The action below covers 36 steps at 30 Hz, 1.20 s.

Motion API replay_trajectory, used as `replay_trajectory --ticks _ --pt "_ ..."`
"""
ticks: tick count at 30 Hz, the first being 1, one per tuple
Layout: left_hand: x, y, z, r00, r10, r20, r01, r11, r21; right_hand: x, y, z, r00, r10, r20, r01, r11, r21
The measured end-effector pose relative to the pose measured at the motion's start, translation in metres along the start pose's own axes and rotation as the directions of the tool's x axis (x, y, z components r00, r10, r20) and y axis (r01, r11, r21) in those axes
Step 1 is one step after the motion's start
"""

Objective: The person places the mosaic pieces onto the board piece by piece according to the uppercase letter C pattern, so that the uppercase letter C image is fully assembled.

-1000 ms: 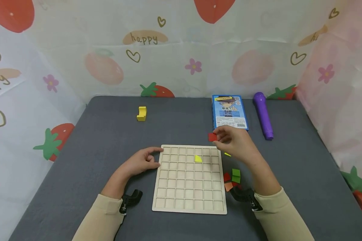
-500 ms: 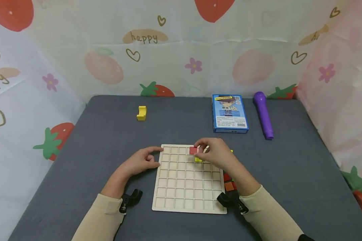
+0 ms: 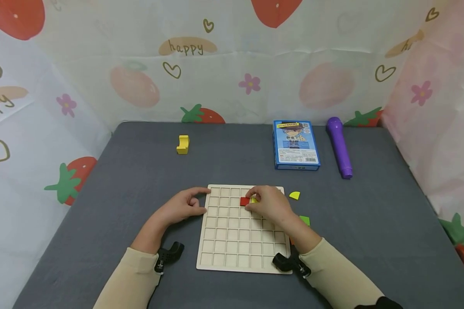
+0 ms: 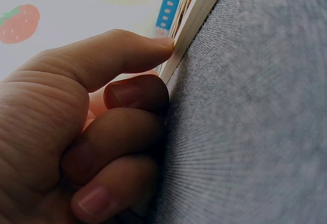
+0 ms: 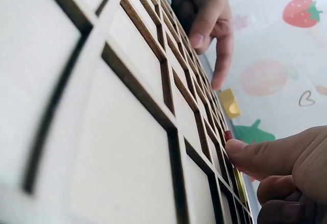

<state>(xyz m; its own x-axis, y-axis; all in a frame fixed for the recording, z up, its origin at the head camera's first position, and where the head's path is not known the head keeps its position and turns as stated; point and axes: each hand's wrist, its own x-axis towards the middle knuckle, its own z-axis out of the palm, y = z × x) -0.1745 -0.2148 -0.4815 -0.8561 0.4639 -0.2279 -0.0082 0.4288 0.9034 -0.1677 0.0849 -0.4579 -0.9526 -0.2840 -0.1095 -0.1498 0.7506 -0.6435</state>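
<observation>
A pale wooden grid board [image 3: 232, 247] lies flat on the table. My right hand [image 3: 272, 206] pinches a red square tile [image 3: 244, 201] between thumb and fingertips, at a cell in the board's second row from the far edge. Just right of that tile is a yellow piece [image 3: 254, 200] on the board, partly hidden by the right fingers. In the right wrist view, the thumb [image 5: 260, 155] presses at the red tile's edge. My left hand [image 3: 183, 205] touches the board's left edge with its index fingertip and thumb; its other fingers are curled beneath.
Right of the board lie a yellow rounded piece [image 3: 294, 195] and a green block [image 3: 305, 220], partly covered by the right forearm. Farther back are a blue box [image 3: 297, 146], a purple microphone-shaped object [image 3: 340, 148] and a yellow notched block [image 3: 183, 145].
The right hand has carried the red tile from near the blue box leftward over the board, then down into the second row beside the yellow piece. The left hand has stayed at the board's edge.
</observation>
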Motion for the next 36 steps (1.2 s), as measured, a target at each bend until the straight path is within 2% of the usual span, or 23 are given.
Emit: replay_trajectory --ticks 10,15,19,26,36 --pt "0.002 0.0 -0.001 1.0 0.019 0.004 -0.019 1.0 -0.003 0.0 0.003 -0.002 0.999 -0.039 -0.007 0.039 0.999 -0.01" --pt "0.002 -0.001 -0.001 1.0 0.024 0.004 -0.024 1.0 0.006 -0.003 0.0 -0.01 0.998 -0.057 -0.006 0.056 0.998 -0.021" --pt "0.002 -0.002 -0.001 1.0 0.017 0.004 -0.017 1.0 0.003 -0.006 -0.001 -0.024 0.998 -0.066 -0.024 0.066 0.998 0.015" --pt "0.002 -0.003 -0.001 1.0 0.015 0.006 -0.015 1.0 -0.013 -0.015 -0.001 -0.055 0.998 -0.035 -0.059 0.04 0.995 0.091" --pt "0.001 -0.002 0.0 1.0 0.011 0.002 -0.011 1.0 0.0 -0.024 0.015 -0.091 0.994 0.008 -0.108 0.005 0.992 0.123"
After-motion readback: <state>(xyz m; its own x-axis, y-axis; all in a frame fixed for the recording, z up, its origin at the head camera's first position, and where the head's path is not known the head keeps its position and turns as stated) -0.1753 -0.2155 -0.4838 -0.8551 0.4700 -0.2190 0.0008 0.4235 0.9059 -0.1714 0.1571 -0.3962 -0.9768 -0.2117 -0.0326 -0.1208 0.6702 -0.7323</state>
